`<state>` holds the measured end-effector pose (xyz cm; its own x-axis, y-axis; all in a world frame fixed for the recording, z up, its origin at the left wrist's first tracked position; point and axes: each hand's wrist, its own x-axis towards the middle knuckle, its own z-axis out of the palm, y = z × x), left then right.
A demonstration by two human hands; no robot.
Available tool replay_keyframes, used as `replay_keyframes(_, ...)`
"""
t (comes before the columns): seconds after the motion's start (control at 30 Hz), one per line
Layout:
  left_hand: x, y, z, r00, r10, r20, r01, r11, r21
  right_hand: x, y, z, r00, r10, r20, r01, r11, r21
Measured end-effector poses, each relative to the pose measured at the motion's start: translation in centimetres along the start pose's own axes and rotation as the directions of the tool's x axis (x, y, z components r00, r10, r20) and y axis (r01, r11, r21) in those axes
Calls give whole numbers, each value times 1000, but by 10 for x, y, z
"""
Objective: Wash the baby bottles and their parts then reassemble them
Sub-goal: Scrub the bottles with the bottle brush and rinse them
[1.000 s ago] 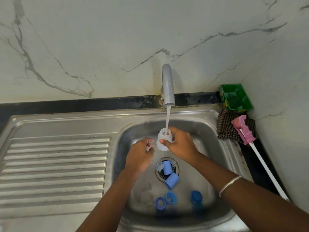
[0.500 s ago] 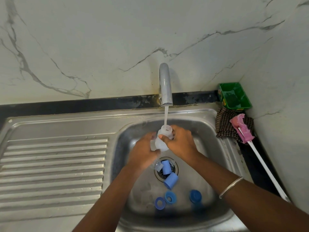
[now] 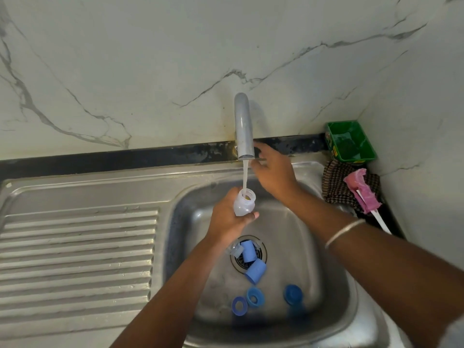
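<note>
- Rinsing is where I judge the job stands: my left hand [image 3: 227,219] has its fingers wrapped round the clear bottle [image 3: 244,203], held mouth-up under the water stream [image 3: 245,175] from the tap [image 3: 243,126], above the sink [image 3: 334,285] basin.
- Inside the bottle I see water going in and a small yellowish spot near the mouth; how full it is I cannot tell.
- Lying in the basin, not yet reassembled: a clear teat [image 3: 234,250] and a blue cap [image 3: 248,251] over the drain [image 3: 261,254], a second blue cap [image 3: 255,270], two blue rings [image 3: 239,305] and a blue lid [image 3: 292,294] nearer me.
- My right hand [image 3: 272,175] is up beside the spout, fingers spread loosely, holding nothing.
- Far right, a green tub [image 3: 350,144] sits in the corner; its contents look dark and unclear. A pink bottle brush [image 3: 361,190] rests on a checked cloth [image 3: 335,187].
- Reassembly is all left to do.
</note>
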<state>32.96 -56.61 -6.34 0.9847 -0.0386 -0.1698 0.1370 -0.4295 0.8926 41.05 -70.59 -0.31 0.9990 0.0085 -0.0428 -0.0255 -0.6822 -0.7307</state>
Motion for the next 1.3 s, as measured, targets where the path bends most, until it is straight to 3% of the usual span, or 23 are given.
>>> replay_keyframes(0.07,5,-2,2,1000,20,4,-20,999,26,16,-13,-4,992,-88,91,99,988,-120)
replay_keyframes(0.17,11,-5,2,998,56,42,-62,984,170,27,-28,1,988,-43,151,66,986,-155)
replay_keyframes(0.3,16,-3,-6,986,117,120,-161,863,479,32,-31,9,991,-81,105,91,991,-97)
replay_keyframes(0.37,16,-1,-10,983,110,148,-179,762,622,32,-26,13,998,-24,61,26,999,-39)
replay_keyframes(0.5,15,2,-17,982,105,154,-184,688,702,20,-12,26,998,21,-60,-12,989,147)
replay_keyframes(0.57,14,4,-16,991,56,124,-125,729,673,-1,3,34,984,147,-97,-103,928,358)
replay_keyframes(0.63,13,7,-13,996,-55,71,0,795,606,-30,27,43,952,303,-34,-245,828,504)
replay_keyframes(0.7,9,6,-7,986,-156,65,101,852,514,-61,52,51,937,332,111,-339,785,518)
replay_keyframes(0.8,-1,0,8,968,-223,112,201,963,180,-102,71,56,873,293,389,-476,681,557)
replay_keyframes(0.87,-10,3,19,940,-318,121,322,946,-16,-122,73,53,861,252,442,-480,692,540)
replay_keyframes(1.0,-27,28,36,810,-530,249,582,776,-242,-141,82,47,910,250,332,-388,796,465)
replay_keyframes(1.07,-32,30,39,764,-557,326,637,731,-243,-146,88,40,919,298,259,-385,825,414)
replay_keyframes(1.13,-35,27,42,764,-550,338,625,761,-172,-148,94,31,899,369,237,-437,801,409)
replay_keyframes(1.3,-47,25,50,752,-612,246,646,757,-94,-153,116,14,857,451,249,-512,793,329)
